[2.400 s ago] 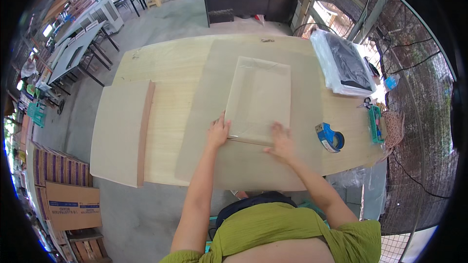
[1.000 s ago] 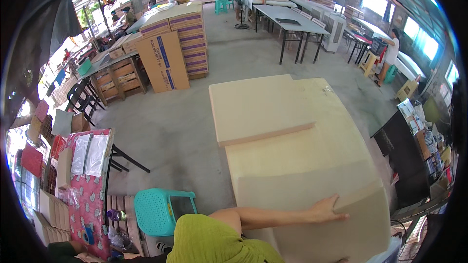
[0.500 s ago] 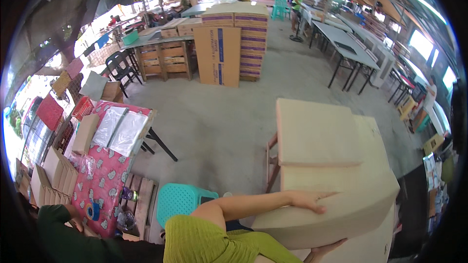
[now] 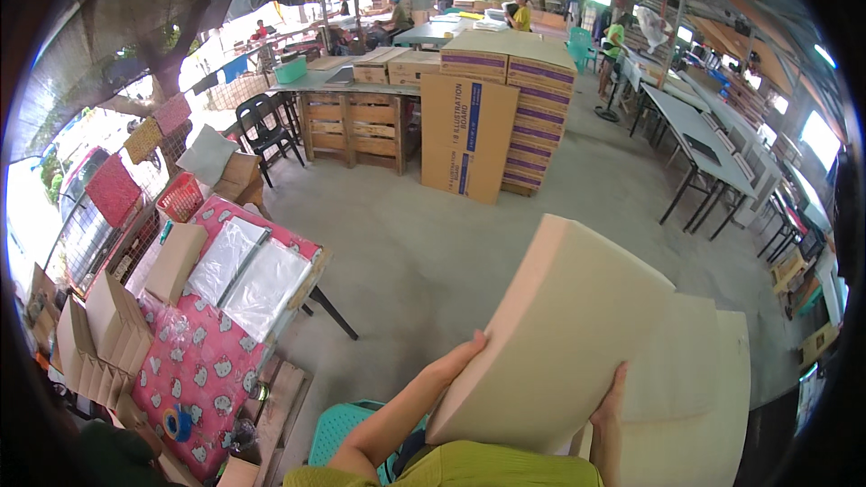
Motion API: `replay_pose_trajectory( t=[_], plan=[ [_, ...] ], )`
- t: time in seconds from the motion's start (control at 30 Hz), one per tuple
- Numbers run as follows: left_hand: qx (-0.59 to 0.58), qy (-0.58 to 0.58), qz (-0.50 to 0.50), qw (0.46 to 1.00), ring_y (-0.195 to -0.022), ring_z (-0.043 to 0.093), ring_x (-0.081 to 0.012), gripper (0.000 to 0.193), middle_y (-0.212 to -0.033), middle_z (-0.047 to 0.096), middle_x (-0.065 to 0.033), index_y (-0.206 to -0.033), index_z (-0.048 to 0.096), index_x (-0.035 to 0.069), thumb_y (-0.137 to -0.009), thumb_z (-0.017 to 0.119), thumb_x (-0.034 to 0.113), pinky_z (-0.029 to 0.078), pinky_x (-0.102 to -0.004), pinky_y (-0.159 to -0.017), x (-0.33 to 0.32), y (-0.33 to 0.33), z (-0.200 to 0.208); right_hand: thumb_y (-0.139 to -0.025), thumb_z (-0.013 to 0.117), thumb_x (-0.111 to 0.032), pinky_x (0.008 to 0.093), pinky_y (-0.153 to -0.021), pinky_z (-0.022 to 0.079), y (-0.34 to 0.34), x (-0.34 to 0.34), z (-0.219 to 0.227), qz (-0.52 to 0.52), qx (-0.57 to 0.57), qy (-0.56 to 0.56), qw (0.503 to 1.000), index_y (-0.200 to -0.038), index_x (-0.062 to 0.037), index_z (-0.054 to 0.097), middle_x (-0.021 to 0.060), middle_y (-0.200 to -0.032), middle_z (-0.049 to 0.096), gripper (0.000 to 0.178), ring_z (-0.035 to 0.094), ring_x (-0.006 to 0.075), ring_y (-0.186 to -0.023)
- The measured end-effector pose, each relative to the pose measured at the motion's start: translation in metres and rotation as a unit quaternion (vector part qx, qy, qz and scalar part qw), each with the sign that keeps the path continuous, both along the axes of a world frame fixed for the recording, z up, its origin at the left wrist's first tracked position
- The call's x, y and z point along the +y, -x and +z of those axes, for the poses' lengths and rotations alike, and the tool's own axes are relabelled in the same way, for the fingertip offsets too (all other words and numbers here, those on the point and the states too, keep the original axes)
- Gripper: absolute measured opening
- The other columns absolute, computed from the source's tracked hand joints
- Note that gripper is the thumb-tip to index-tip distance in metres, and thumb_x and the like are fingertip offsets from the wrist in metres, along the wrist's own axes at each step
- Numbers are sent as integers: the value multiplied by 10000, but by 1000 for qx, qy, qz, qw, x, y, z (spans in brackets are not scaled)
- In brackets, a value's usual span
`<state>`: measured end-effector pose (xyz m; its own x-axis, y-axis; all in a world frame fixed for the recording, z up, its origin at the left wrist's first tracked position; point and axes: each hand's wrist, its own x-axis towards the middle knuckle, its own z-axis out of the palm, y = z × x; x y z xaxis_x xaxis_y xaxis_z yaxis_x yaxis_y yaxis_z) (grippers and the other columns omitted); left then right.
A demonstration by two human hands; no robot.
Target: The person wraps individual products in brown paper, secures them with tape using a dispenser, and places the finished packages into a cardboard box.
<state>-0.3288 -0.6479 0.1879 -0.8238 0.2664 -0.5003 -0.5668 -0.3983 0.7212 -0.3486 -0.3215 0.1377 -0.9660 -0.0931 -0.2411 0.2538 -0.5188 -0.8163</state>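
Well, from the head view I see the left hand (image 4: 458, 361) and right hand (image 4: 612, 401), fingers gripping opposite edges of a thick tan slab (image 4: 552, 338); it tilts before the green shirt (image 4: 496, 464), the pale tabletop (image 4: 734, 388) on its right.

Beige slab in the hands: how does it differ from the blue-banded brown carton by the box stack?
The beige slab tilts between the left hand and right hand, while the brown carton stands on the floor in front of the box stack. The beige slab's visible faces are plain; the brown carton bears blue banding and print. The beige slab is also paler than the brown carton. Both show a broad, four-sided face.
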Motion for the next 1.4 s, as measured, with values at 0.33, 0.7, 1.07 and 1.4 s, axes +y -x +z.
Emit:
replay_pose_trajectory(
  t=[0.33,0.7,1.07,1.4],
  plan=[
    [56,318,207,924,-1279,512,-320,765,-1346,559,-234,-1382,486,-19,-1001,295,617,371,-360,-1066,-84,208,-70,-861,732,-391,490,-957,493,275,-98,-61,115,-22,-30,993,-1395,2,385,167,-1300,529,749,537,320,-1179],
    [221,355,134,898,-1165,590,-345,757,-1201,622,-251,-1390,414,2,-925,529,589,447,-405,-981,-102,552,-28,-865,724,-375,478,-942,506,621,-107,-36,45,77,-32,995,-1420,-28,356,186,-1325,502,752,513,315,-1221],
    [216,382,-29,898,-1068,626,-402,765,-1144,634,-261,-1352,437,44,-867,603,612,485,-441,-900,-54,944,-26,-953,494,-561,484,-1154,269,911,-72,-60,-57,-36,-81,994,-1527,-87,239,162,-1577,258,787,273,324,-1428],
    [370,290,-154,869,-976,626,-437,780,-1049,639,-274,-1322,425,30,-896,487,680,479,-464,-849,33,1306,-7,-948,467,-598,497,-1158,246,1174,-7,-3,-264,-68,-84,958,-1529,-82,236,160,-1588,229,810,254,329,-1435]
  ],
)
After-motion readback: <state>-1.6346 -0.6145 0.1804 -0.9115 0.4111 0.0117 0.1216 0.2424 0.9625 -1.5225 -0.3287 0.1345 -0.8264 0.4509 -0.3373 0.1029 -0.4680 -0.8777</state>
